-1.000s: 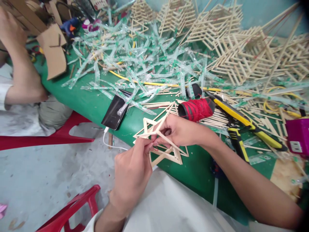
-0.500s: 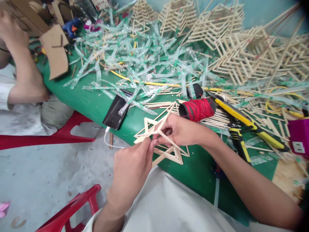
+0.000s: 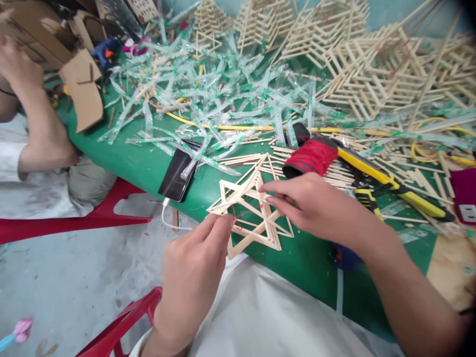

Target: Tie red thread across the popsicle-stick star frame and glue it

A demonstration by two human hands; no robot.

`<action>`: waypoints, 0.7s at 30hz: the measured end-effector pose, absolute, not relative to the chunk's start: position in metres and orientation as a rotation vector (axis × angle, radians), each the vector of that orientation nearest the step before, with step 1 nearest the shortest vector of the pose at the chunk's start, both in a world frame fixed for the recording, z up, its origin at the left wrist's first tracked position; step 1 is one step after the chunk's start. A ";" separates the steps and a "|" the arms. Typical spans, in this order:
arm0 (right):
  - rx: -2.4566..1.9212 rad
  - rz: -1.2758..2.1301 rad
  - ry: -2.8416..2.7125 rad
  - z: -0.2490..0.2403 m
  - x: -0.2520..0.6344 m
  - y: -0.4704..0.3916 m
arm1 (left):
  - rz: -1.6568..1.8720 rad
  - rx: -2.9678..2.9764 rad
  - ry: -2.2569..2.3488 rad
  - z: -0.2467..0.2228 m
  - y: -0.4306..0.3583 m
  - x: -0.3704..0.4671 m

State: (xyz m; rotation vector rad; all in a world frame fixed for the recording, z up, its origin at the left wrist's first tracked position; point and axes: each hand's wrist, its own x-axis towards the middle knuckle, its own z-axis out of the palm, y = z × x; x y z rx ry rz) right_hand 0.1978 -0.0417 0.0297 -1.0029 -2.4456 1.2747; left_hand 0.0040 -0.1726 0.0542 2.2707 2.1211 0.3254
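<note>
A person works over a star-shaped frame of thin wooden sticks (image 3: 270, 225) at the near edge of a green counter (image 3: 134, 158), the two hands set apart on either side of it. The left hand (image 3: 193, 267) pinches a red thread (image 3: 245, 214) at the star's left side, finger and thumb pressed together; the thread runs across the frame toward its right-hand sticks. The right hand (image 3: 316, 203) reaches in at the star's upper right, fingertips at the sticks; whether they grip cannot be told. Just beyond lies a spool wound in red thread (image 3: 314, 154), near a yellow-and-black cutter (image 3: 366, 168). A dark phone (image 3: 176, 176) rests to the left, plastic strips (image 3: 238, 104) litter the middle, and more stick frames (image 3: 357, 84) stand behind. At far left, a co-worker's bare arm (image 3: 44, 119) is raised.
</note>
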 end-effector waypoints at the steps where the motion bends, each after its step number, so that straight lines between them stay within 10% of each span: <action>1: -1.032 1.137 -2.459 0.037 0.209 -0.052 | 0.381 2.269 2.116 0.055 -0.173 0.004; 11: -1.199 0.755 -2.285 0.047 0.280 -0.134 | 0.460 2.208 2.147 0.056 -0.168 0.005; 21: -1.144 1.835 -1.668 0.021 0.191 -0.155 | 0.489 2.199 2.069 0.057 -0.164 0.008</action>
